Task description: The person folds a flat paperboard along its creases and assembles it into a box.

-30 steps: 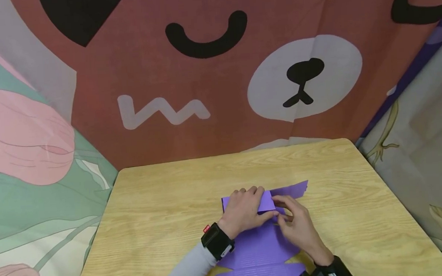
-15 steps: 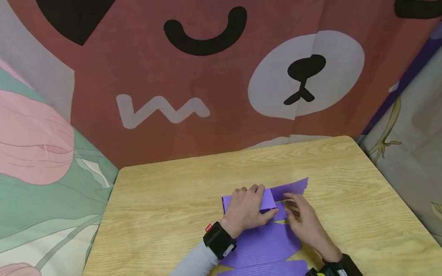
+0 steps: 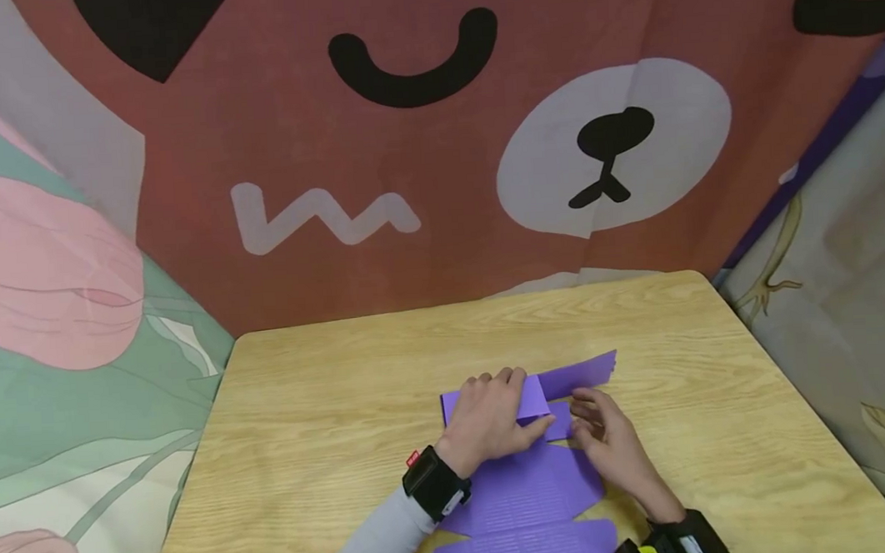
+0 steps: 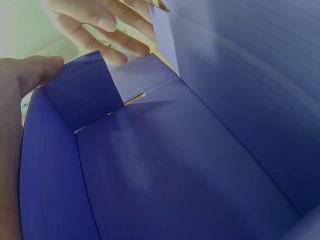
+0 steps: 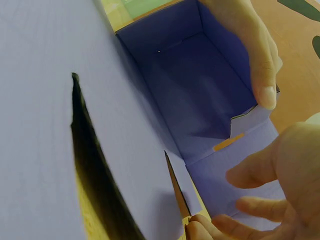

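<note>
A purple cardboard box point(image 3: 533, 395), partly folded up, lies on the table with its slotted panel point(image 3: 525, 493) stretching toward the near edge. My left hand point(image 3: 487, 416) grips its raised wall, thumb at the right corner. In the left wrist view that thumb rests on the turned-in corner flap point(image 4: 82, 92). Beside the right end, my right hand point(image 3: 609, 443) has loosely bent fingers, close to the lower end flap point(image 3: 561, 422). A long flap point(image 3: 579, 374) sticks out to the right behind it. The right wrist view shows the box's floor point(image 5: 195, 90); whether my right fingertips touch the cardboard, I cannot tell.
The wood-grain table point(image 3: 329, 399) extends around the cardboard. Behind it hangs a brown cloth point(image 3: 437, 168) with a bear face, and printed cloths point(image 3: 52, 272) flank both sides. Each wrist carries a black camera point(image 3: 436, 481).
My right hand has let go of the corner flap near my left thumb and moved right and slightly down. The lower end flap shows more now. My left hand keeps its hold.
</note>
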The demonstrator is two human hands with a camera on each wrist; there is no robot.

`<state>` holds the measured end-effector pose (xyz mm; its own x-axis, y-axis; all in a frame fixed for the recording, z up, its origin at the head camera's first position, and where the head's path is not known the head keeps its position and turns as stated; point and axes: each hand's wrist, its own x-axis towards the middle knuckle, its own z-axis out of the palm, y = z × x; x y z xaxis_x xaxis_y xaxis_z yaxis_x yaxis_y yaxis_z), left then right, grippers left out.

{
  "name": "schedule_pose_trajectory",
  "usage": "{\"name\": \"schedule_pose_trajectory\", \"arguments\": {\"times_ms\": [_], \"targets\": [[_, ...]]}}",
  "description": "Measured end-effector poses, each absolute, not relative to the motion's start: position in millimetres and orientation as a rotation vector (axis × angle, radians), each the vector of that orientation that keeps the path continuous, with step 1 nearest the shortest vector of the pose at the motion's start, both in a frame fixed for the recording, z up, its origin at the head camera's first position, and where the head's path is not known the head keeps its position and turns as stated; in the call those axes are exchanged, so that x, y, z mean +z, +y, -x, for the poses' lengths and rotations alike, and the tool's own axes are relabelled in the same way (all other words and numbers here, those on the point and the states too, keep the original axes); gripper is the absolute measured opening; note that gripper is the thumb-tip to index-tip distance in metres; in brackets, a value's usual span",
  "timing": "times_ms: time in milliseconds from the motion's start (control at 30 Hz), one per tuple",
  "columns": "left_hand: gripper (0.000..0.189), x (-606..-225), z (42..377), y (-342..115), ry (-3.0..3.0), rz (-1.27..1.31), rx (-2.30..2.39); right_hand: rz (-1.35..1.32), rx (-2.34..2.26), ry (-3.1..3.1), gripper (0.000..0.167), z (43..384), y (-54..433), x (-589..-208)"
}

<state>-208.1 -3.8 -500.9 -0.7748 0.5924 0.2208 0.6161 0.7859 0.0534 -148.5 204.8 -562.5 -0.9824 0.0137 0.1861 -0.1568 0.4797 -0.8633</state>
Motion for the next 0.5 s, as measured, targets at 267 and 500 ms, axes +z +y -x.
{"name": "schedule_pose_trajectory", "arguments": {"times_ms": [267, 500], "targets": [[0.066, -499.4, 208.0, -7.3, -2.785, 0.95, -0.252, 0.016, 1.286, -2.757, 0.053, 159.8, 198.3, -560.5], [0.063, -500.1, 207.3, -7.1, -2.762, 0.939, -0.235, 0.016, 1.046, -2.771, 0.045, 167.4, 189.4, -562.7]]}}
